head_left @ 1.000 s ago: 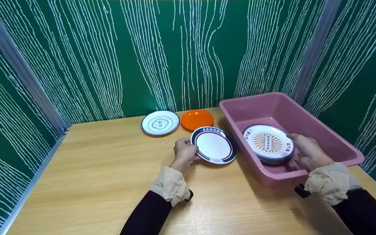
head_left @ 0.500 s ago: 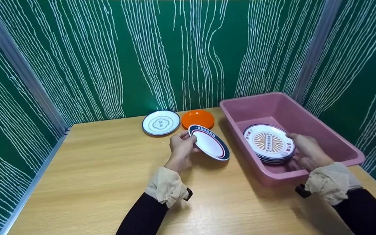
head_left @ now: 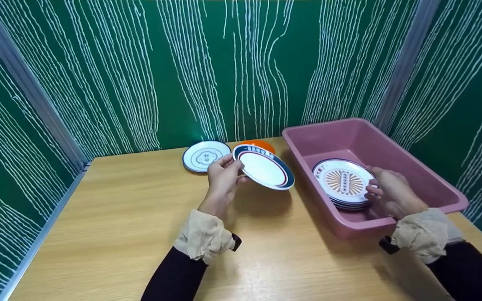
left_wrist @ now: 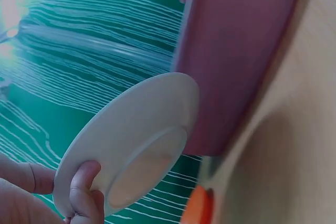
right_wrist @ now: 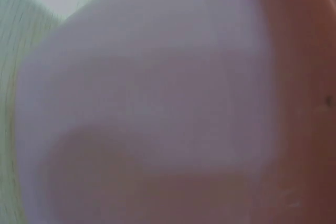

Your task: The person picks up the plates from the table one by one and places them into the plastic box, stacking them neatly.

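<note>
White plate (head_left: 265, 170) with a dark rim band and a thin red ring, one piece, held above the table (head_left: 157, 238) by the left hand (head_left: 222, 182): thumb on the upper face, fingers folded beneath, a pinch at one edge only. Handling, by judgement: such a grip lets the far side dip, so a gentle turn of the wrist towards level, with fingers spread further under the base, would serve best; the orange dish (head_left: 268, 145), just past the plate and partly hidden by it, seems likeliest to be knocked. Position: the plate reaches out to the right of the left hand, tilted, its side away from the thumb the lower. Further entries: one blue-edged plate (head_left: 199, 156), just beyond the left hand and slightly left; one pink basin (head_left: 329, 140), to the left hand's right, seemingly apart from the held piece; within it a stack of plates (head_left: 343, 182), sunburst print uppermost, immediately left of the right hand (head_left: 396, 194). Right hand: inside the basin, fingers loosely parted, none seen gripping; contact with the stack's rim cannot be told, the right wrist view being blurred
</note>
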`<state>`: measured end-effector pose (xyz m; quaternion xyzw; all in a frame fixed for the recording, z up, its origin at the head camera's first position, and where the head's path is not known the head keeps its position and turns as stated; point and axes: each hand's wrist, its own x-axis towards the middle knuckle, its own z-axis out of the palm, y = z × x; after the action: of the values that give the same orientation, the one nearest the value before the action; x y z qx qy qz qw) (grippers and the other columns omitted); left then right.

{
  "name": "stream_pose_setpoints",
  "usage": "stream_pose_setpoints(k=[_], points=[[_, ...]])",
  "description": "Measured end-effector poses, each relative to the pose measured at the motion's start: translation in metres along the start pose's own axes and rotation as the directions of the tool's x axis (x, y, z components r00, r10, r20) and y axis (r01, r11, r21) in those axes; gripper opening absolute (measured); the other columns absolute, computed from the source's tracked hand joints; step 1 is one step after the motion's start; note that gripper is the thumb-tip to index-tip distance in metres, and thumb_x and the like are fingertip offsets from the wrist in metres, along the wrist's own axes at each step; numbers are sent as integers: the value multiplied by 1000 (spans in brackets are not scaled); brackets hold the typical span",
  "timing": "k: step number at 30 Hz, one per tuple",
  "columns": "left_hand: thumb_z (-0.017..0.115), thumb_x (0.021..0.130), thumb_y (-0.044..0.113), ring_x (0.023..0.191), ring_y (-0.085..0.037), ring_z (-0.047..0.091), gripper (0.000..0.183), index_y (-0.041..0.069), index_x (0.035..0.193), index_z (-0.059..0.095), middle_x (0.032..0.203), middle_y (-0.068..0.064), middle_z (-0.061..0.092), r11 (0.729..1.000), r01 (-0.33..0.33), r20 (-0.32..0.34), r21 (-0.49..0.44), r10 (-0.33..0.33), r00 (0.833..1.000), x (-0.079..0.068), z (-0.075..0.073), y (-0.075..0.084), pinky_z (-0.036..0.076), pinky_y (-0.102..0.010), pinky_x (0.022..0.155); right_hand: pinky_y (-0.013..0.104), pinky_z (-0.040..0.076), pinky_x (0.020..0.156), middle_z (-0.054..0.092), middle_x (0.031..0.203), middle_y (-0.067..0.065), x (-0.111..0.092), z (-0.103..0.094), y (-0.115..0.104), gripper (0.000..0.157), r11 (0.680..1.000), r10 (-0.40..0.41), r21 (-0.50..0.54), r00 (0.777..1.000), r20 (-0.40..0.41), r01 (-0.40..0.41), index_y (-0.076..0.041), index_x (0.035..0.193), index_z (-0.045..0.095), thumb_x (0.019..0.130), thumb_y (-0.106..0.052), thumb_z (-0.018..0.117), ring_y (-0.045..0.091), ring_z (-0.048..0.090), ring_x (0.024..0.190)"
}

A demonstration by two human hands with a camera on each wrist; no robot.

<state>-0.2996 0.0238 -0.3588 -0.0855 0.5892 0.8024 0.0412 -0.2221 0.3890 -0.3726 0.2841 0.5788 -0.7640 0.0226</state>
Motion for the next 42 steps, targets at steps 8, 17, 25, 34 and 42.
stream_pose_setpoints(k=[8, 17, 25, 34, 42], points=[[64, 96, -1, 98, -29, 72, 50, 2, 145, 52, 126, -16, 64, 994, -52, 33, -91, 55, 998, -10, -2, 19, 62, -33, 81, 33, 46, 109, 38, 135, 6, -1, -1, -2, 45, 997, 16, 78, 995, 99, -24, -30, 142, 42, 102, -35, 62, 18, 49, 113], [68, 93, -6, 100, -29, 72, 56, 4, 146, 51, 132, -14, 63, 987, -46, 54, -156, 55, 997, -21, 8, 26, 62, -36, 82, 35, 56, 98, 72, 102, 3, -11, 7, -3, 34, 993, -94, 98, 945, 312, 67, -16, 130, 47, 104, -34, 60, 18, 69, 102], [69, 90, -10, 94, -31, 72, 53, 4, 139, 56, 122, -14, 68, 980, -9, 115, -201, 32, 993, -32, 25, 18, 63, -38, 80, 36, 53, 103, 73, 112, 6, -27, 24, -1, 52, 989, -134, 115, 914, 383, 97, -13, 137, 42, 99, -38, 67, 21, 70, 107], [70, 87, -11, 93, -31, 72, 54, 5, 137, 56, 121, -15, 65, 968, 31, 173, -250, 13, 985, -41, 39, 8, 63, -40, 80, 33, 57, 96, 74, 112, 10, -39, 46, 3, 53, 976, -216, 106, 885, 412, 189, -7, 136, 49, 97, -37, 70, 22, 72, 104], [70, 86, -12, 88, -30, 70, 51, 4, 132, 54, 118, -17, 61, 969, 18, 192, -246, 31, 981, -44, 45, -6, 63, -38, 76, 35, 57, 96, 70, 116, 10, -46, 61, 9, 43, 957, -284, 70, 858, 429, 281, -1, 136, 50, 101, -19, 66, 22, 71, 105]])
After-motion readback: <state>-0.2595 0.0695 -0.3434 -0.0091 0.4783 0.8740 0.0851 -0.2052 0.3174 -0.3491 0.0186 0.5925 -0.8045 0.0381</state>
